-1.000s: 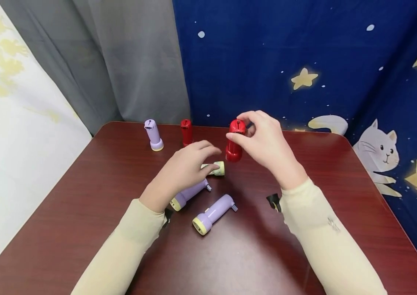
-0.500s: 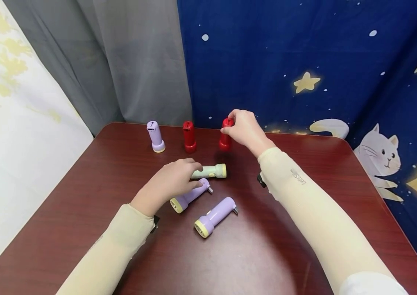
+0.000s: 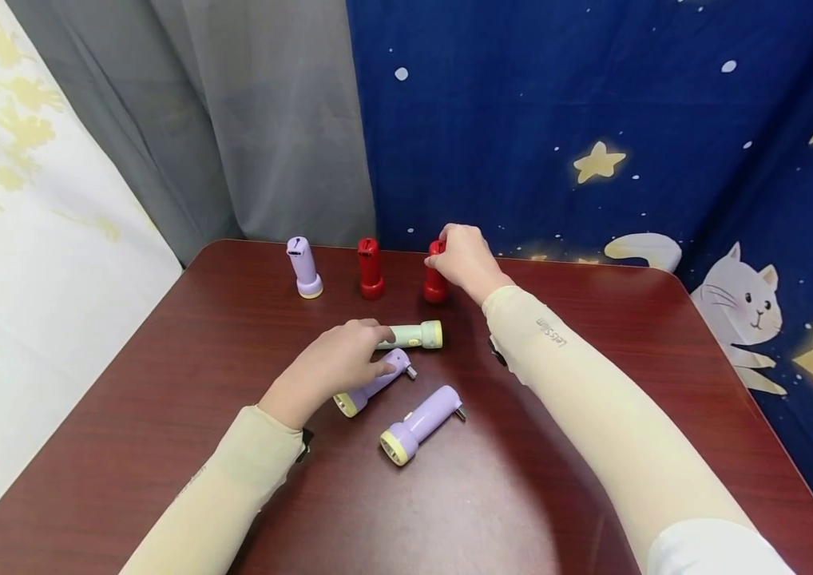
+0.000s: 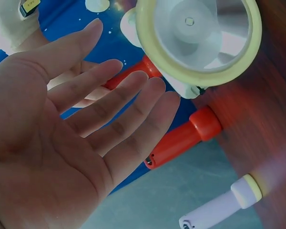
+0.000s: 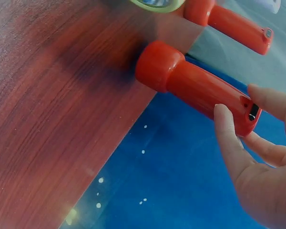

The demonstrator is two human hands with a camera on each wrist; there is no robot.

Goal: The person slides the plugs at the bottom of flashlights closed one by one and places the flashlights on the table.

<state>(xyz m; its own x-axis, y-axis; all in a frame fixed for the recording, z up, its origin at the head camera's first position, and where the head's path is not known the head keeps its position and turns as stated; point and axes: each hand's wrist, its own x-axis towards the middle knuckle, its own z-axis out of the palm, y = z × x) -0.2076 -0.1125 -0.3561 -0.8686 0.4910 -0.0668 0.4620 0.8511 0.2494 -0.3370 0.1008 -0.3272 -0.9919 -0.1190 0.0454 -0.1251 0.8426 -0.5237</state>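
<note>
The right hand [image 3: 465,259], its fingers curled in, pinches the top of the right red torch [image 3: 434,284], which is upright near the far edge of the counter [image 3: 162,383]; the left red torch [image 3: 370,273] and an upright lilac torch [image 3: 303,269] stand apart to its left. The left hand [image 3: 338,361], its fingers extended, slightly spread and holding nothing, is over the green torch [image 3: 422,335] and a second lilac torch [image 3: 398,361], both lying down, with a third lilac torch [image 3: 426,417] lying nearer the person.
</note>
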